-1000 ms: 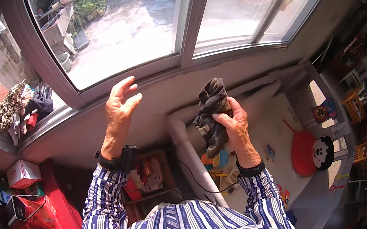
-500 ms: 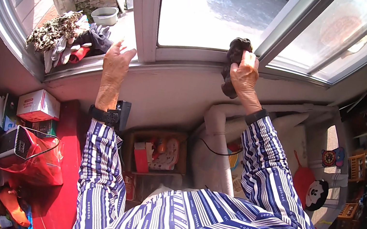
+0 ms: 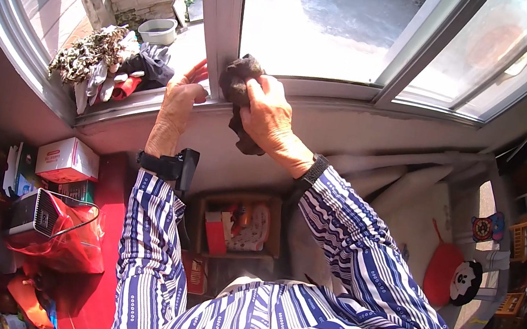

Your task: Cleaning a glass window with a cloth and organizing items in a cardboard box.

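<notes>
My right hand (image 3: 269, 115) is closed around a dark, crumpled cloth (image 3: 238, 81). It presses the cloth against the lower corner of the grey window sash (image 3: 222, 13), and part of the cloth hangs below the frame. Just left of it, my left hand (image 3: 176, 109) is raised with its fingers partly stretched beside the sash's left edge; it holds nothing that I can see. Further left on the sill, a pile of work gloves (image 3: 95, 61) lies bunched, with grey, red and dark cloth pieces among them.
Below the window stands an open cardboard box (image 3: 275, 226) of mixed items. At left, a white carton (image 3: 68, 160) and a red plastic bag (image 3: 78, 237) sit on a red surface (image 3: 87, 303). Outside is a grey basin (image 3: 158, 30). A red cushion-like item (image 3: 443, 270) is at right.
My right hand has moved left along the lower window frame with the cloth, close to my left hand. My left hand's fingers have drawn in nearer the sash edge. The view has shifted slightly.
</notes>
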Tool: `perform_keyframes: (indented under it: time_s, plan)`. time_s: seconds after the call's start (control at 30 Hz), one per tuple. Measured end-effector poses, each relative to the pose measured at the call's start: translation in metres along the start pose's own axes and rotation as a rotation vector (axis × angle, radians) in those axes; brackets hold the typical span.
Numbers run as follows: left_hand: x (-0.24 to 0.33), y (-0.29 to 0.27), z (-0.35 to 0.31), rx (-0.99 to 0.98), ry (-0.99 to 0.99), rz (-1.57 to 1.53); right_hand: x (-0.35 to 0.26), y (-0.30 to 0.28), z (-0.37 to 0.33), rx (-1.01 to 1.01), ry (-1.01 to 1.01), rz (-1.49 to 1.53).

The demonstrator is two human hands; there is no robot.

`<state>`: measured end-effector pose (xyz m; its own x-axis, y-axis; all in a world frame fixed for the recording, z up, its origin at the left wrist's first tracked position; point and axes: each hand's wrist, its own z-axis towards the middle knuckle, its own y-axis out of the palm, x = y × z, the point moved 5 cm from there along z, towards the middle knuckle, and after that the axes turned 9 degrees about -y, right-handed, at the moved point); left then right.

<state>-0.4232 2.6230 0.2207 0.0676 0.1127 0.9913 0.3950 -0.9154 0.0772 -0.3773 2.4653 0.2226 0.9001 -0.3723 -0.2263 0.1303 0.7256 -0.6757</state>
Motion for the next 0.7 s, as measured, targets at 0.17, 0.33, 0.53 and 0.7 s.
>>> perform_keyframes:
  time_s: [0.17, 0.33, 0.53, 0.7]
  plan:
    - [-0.009, 0.015, 0.013, 0.008, -0.020, 0.052, 0.106, -0.076, -0.039, 0.017, 0.037, -0.332]
    - [-0.015, -0.001, 0.011, 0.212, 0.076, 0.006, 0.177, -0.105, -0.070, 0.071, 0.457, -0.454]
    - [-0.015, 0.018, 0.017, 0.241, 0.176, 0.049, 0.097, -0.048, -0.049, 0.171, 0.369, -0.116]
    - [-0.027, 0.012, 0.030, 0.127, 0.257, -0.039, 0.006, 0.018, -0.003, 0.136, 0.234, 0.209]
